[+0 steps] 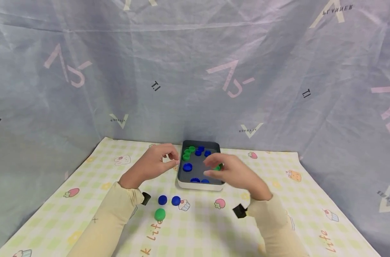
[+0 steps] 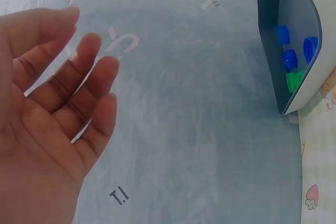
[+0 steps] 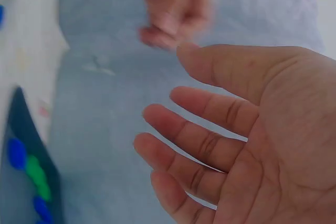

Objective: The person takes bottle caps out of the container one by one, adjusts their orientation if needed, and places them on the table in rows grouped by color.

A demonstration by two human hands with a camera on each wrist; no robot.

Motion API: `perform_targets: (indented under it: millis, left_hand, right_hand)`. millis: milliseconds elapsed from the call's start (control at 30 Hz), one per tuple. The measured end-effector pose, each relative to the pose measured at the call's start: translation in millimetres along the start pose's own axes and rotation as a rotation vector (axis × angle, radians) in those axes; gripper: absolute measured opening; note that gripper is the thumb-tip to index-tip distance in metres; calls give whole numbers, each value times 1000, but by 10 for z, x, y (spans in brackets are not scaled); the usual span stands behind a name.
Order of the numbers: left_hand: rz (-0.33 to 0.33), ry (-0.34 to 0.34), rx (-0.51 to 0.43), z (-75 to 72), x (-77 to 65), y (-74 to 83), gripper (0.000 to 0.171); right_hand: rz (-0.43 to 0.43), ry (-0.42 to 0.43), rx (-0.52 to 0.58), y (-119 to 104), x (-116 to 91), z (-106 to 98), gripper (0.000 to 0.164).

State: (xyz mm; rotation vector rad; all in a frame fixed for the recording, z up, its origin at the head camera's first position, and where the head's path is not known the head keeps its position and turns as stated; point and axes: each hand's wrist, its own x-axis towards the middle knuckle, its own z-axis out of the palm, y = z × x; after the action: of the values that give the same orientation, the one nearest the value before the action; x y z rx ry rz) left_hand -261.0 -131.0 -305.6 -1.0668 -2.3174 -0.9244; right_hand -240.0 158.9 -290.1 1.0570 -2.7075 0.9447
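Over the left rim of a dark-lined white tray (image 1: 201,185) my left hand (image 1: 158,162) hovers with loosely bent fingers and nothing in it. In the left wrist view its palm and fingers show bare. My right hand (image 1: 231,171) hangs above the tray's right side, thumb apart from the fingers; the right wrist view shows it holding nothing. Inside the tray lie several blue caps (image 1: 187,167) and green caps (image 1: 186,157). One green cap (image 1: 217,167) is partly hidden behind the right hand.
Two blue caps (image 1: 162,200) (image 1: 176,201) and a green cap (image 1: 160,214) lie on the checked tablecloth (image 1: 201,221) in front of the tray. A grey curtain (image 1: 195,89) hangs behind the table.
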Motion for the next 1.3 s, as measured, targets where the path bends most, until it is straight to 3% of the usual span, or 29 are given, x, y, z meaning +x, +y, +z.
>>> perform_targets:
  millis: [133,233,333,433,633,800,1067,1300]
  left_hand:
    - [-33,11,17,0,1,-3,10]
    - [-79,-4,26,34,-14,3,6]
    - [-126,-45,46,137,-13,6,12]
    - [-129,-100,80,309,43,0,12]
    - [-144,-295,131,756,319,-107,15]
    - [-159,-414,201,1014,603,-218,7]
    - [-201,-515,321,1347,919,-434,7]
    - [-186,-590,385,1519,1138,-475,12]
  right_hand:
    - [69,66,0,44,-144,-268,28]
    - [87,61,3,73,-196,-371,30]
    - [88,40,5,109,-229,-412,32]
    - [91,28,-8,150,-240,-433,33]
    - [99,2,-51,205,-213,-430,33]
    - [104,-15,-32,246,-208,-410,33]
    - [114,-5,-55,307,-183,-454,30]
    - [119,-2,-16,353,-204,-450,30]
